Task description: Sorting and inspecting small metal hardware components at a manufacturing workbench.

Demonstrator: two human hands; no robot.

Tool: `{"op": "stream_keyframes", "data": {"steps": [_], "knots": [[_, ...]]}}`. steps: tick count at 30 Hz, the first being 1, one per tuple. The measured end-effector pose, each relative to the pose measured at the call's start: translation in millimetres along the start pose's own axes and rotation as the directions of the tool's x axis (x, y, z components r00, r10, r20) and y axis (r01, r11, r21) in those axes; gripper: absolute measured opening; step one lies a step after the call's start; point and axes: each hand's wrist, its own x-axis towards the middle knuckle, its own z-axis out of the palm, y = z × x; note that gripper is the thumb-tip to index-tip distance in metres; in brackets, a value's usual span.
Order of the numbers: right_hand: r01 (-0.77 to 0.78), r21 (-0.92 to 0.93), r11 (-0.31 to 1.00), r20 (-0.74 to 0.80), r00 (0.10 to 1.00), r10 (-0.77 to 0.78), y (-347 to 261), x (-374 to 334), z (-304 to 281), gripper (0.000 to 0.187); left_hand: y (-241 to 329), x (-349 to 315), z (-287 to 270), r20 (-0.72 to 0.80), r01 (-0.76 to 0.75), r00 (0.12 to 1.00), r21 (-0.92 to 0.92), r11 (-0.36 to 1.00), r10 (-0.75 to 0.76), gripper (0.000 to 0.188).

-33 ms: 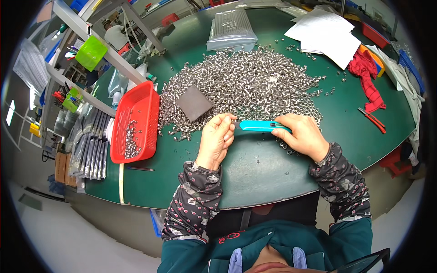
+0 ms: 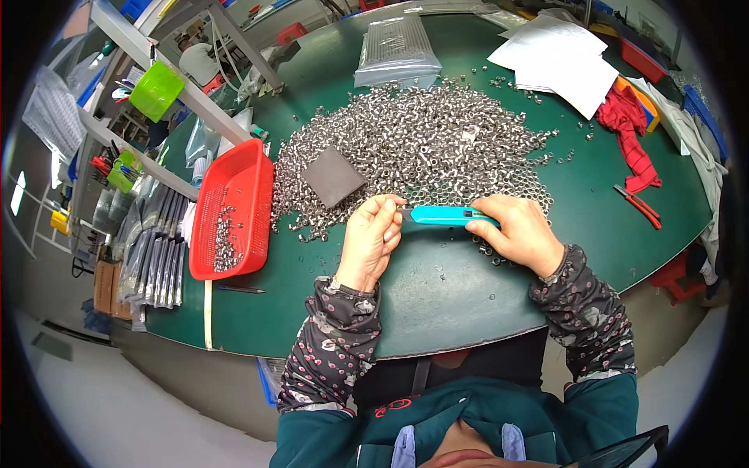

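A turquoise utility knife (image 2: pixel 441 215) lies level in front of me, its handle gripped by my right hand (image 2: pixel 517 232). The blade end points left and meets the fingertips of my left hand (image 2: pixel 371 238), which is closed in a pinch. What sits between those fingertips is too small and covered to make out. Just beyond both hands spreads a large heap of small shiny metal rings (image 2: pixel 421 140). On the heap's left part rests a dark square block (image 2: pixel 333 178).
Left of the heap stands a red plastic basket (image 2: pixel 257 203) holding some metal pieces. A pen (image 2: pixel 241 289) lies near it on the green table (image 2: pixel 460 312). Farther off are a bagged stack (image 2: pixel 398 47), white papers (image 2: pixel 554 58), a red cloth (image 2: pixel 630 144) and red-handled pliers (image 2: pixel 641 209).
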Motion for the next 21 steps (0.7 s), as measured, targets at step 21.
{"op": "stream_keyframes", "data": {"steps": [21], "knots": [[0.158, -0.264, 0.952, -0.178, 0.962, -0.209, -3.9, 1.4, -3.4, 0.026, 0.7, 0.4, 0.0, -0.023, 0.047, 0.999, 0.018, 0.999, -0.046, 0.015]]}}
